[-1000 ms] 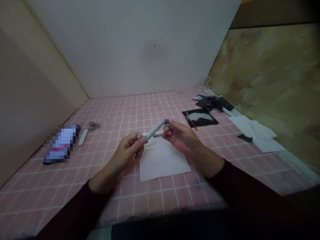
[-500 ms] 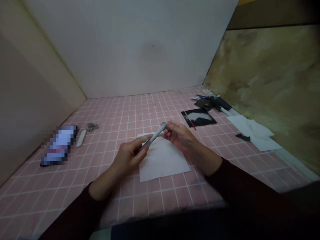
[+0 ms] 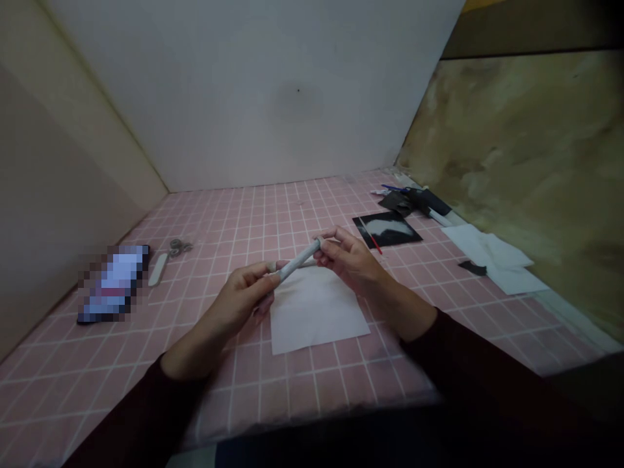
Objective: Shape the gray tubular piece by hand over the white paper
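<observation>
A slim grey-white tube (image 3: 298, 260) slants up to the right, held in the air over a white sheet of paper (image 3: 319, 315). Its lower left end is gripped by my left hand (image 3: 246, 289), with the thumb along the near side and a pale wrap on one finger. At the upper right end, the fingertips of my right hand (image 3: 348, 260) are closed around the rim. What the tube is made of, and whether anything is inside it, I cannot make out. The paper lies flat on the pink checked cloth (image 3: 253, 390) below both hands.
To the left lie a blurred-out phone (image 3: 114, 283), a white nail-file-like strip (image 3: 158, 269) and grey-handled scissors (image 3: 180, 247). On the right are a black sheet with white powder (image 3: 390, 227), a red-tipped stick (image 3: 375, 243), dark scraps (image 3: 397, 203) and white papers (image 3: 502, 260). Walls stand behind and at both sides.
My left hand has shifted its hold, its thumb now pressing on the tube's lower end. The fingers of my right hand have curled closer around the upper end. The other things stay put.
</observation>
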Available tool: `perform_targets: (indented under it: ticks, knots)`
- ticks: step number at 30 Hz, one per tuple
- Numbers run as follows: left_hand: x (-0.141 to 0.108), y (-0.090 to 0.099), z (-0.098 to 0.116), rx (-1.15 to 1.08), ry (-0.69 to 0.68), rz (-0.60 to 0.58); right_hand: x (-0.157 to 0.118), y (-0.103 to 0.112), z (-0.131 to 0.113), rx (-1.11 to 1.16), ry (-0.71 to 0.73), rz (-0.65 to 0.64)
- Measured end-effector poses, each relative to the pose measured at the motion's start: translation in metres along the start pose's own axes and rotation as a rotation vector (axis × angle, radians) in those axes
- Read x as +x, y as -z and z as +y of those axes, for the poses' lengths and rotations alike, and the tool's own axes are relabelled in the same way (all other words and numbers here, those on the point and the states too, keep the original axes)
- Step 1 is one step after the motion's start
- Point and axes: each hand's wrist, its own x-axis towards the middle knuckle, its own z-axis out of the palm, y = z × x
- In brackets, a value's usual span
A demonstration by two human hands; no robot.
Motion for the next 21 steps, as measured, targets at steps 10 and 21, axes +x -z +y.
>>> perform_targets:
  ticks: [10, 21]
  knots:
    - [-0.006, -0.004, -0.011, 0.607, -0.306, 0.127, 0.000, 0.002, 0.006, -0.107, -0.035, -0.006]
    - [-0.009, -0.013, -0.017, 0.711, -0.368, 0.124, -0.004, -0.004, 0.007, -0.016, -0.021, 0.015]
